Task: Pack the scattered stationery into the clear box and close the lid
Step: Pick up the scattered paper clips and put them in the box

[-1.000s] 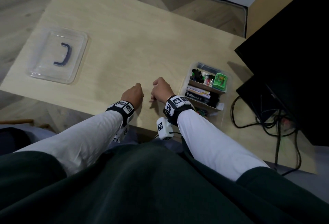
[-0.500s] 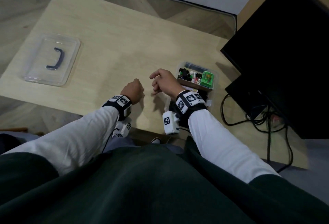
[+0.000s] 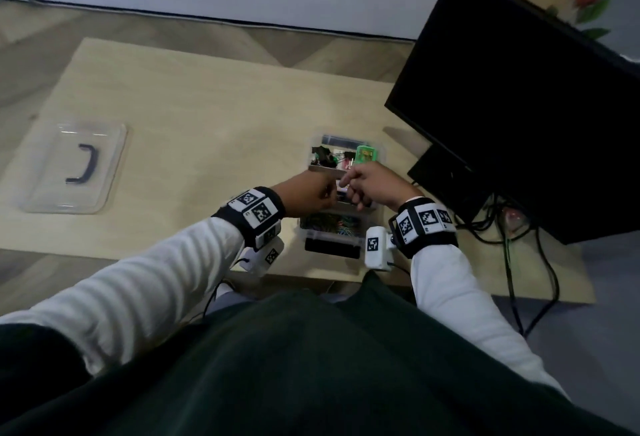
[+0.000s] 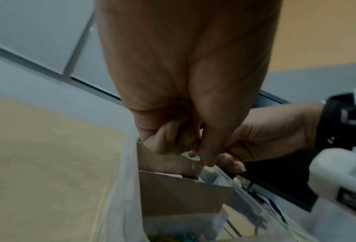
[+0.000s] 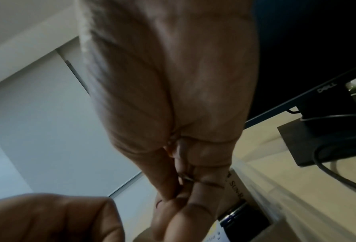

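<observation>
The open clear box [image 3: 346, 140] stands on the desk near its front edge, with cardboard dividers and stationery inside, among them a green item [image 3: 366, 154] and coloured clips [image 3: 332, 222]. Both hands hover over its middle. My left hand [image 3: 311, 193] has curled fingers, the thumb pressed against them [image 4: 185, 142]. My right hand [image 3: 369, 184] pinches likewise, and a thin dark sliver shows between thumb and fingers [image 5: 184, 179]. What each hand pinches is too small to make out. The clear lid [image 3: 74, 168], with a dark handle, lies far to the left.
A black monitor [image 3: 519, 106] stands right of the box on a dark base [image 5: 326, 139], with cables [image 3: 512, 255] trailing over the desk's right end. Bare desk [image 3: 207, 130] lies between lid and box. A black object [image 3: 332, 250] sits at the box's near end.
Both hands lifted off the bare desk and moved right, the right first, and now hang over the box. The head view swung right and up.
</observation>
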Tool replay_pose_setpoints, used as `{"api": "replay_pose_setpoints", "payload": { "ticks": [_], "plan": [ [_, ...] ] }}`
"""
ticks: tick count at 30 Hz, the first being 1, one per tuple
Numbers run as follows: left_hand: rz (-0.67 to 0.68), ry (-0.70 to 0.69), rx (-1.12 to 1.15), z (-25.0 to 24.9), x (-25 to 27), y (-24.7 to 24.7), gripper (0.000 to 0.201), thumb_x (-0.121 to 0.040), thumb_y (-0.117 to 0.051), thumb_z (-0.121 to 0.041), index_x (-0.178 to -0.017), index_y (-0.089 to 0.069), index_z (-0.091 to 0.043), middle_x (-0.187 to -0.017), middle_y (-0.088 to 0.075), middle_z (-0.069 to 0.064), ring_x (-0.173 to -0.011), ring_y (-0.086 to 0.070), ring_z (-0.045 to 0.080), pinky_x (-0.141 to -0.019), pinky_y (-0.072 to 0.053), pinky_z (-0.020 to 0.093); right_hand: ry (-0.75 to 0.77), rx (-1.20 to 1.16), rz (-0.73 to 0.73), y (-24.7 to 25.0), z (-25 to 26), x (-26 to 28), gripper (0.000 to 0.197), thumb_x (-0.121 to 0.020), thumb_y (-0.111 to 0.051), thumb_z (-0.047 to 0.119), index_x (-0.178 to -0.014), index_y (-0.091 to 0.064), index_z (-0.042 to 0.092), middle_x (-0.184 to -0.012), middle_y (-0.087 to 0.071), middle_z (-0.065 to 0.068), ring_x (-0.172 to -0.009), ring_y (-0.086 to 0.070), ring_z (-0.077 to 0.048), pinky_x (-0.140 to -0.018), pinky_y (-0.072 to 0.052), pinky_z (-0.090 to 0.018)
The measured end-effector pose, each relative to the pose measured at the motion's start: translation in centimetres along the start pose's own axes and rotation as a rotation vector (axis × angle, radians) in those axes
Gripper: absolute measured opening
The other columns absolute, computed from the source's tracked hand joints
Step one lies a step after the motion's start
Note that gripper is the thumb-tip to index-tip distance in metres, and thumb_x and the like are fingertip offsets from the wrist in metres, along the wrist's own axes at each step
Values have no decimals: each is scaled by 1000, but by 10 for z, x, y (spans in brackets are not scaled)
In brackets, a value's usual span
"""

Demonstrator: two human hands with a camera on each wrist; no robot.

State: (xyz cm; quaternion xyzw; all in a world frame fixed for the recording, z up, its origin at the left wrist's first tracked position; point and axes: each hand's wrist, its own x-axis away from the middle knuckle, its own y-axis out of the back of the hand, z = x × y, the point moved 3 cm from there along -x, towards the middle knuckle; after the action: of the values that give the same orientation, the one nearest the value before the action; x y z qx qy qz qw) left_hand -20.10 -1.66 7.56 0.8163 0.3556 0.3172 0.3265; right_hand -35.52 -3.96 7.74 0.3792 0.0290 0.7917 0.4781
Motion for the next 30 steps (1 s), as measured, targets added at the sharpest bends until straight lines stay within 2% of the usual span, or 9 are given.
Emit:
{"api": "replay_pose_setpoints", "payload": {
  "ticks": [3,10,15,18,21,23,25,28,30],
  "plan": [
    [71,19,-79,-5,-5,-7,13,-94,-52,-16,-86,-55,-6,-84,-59,10,-73,-52,27,-64,-34,28,-1,38,15,1,-3,3,30,-99,-34,-6,-104,-63,0,-74,-60,-10,-42,-56,-6,-39,-39,-14],
    [141,0,-189,-3,-5,4,27,-98,-50,-22,-97,-66,1,-91,-67,16,-77,-57,29,-63,-34,28,-8,53,44,-3,-11,2,27,-101,-39,-3,-98,-65,4,-73,-64,-9,-48,-62,-10,-46,-48,-20],
    [-3,21,-87,5,-2,15,27,-98,-47,-16,-121,-61,-19,-88,-67,9,-76,-59,28,-70,-45,33,-7,34,137,-16,-10,1,22,-103,-44,3,-96,-65,7,-86,-69,-17,-69,-71,-25,-62,-59,-32],
    [-139,148,-44,22,-2,20,16,-97,-49,-21,-103,-61,-12,-90,-69,11,-81,-64,30,-74,-51,39,0,122,182,-17,-8,3,19,-103,-47,11,-109,-65,10,-99,-72,-17,-85,-74,-31,-68,-60,-35],
    [-278,266,-35,37,-2,20,14,-96,-52,-22,-103,-54,-10,-91,-64,9,-78,-56,27,-65,-42,34,-9,79,162,-10,-5,7,21,-103,-48,12,-118,-63,10,-103,-70,-16,-83,-74,-31,-70,-62,-37],
    [-303,331,-19,43,-1,17,21,-96,-52,-26,-107,-50,-9,-90,-56,6,-79,-51,27,-65,-36,33,4,13,60,-1,-3,8,17,-103,-49,14,-113,-62,8,-98,-70,-17,-72,-74,-26,-63,-61,-35],
    [-271,374,1,48,-1,12,29,-97,-52,-32,-111,-44,-8,-90,-57,7,-78,-53,28,-64,-38,34,36,125,-192,12,-6,5,13,-102,-50,18,-101,-62,12,-92,-70,-12,-70,-71,-23,-63,-59,-36],
    [-195,415,87,54,-1,5,30,-98,-50,-36,-109,-39,-10,-81,-66,11,-59,-63,25,-60,-52,36,-7,306,-576,30,-19,-1,12,-98,-49,22,-93,-58,15,-100,-67,-8,-89,-64,-28,-77,-54,-39],
    [-177,427,130,56,-2,2,29,-98,-50,-35,-106,-39,-9,-79,-66,12,-54,-66,24,-59,-58,40,-82,301,-592,30,-28,-5,15,-98,-50,24,-107,-56,14,-115,-62,-12,-103,-60,-32,-82,-48,-37]
  ]
}}
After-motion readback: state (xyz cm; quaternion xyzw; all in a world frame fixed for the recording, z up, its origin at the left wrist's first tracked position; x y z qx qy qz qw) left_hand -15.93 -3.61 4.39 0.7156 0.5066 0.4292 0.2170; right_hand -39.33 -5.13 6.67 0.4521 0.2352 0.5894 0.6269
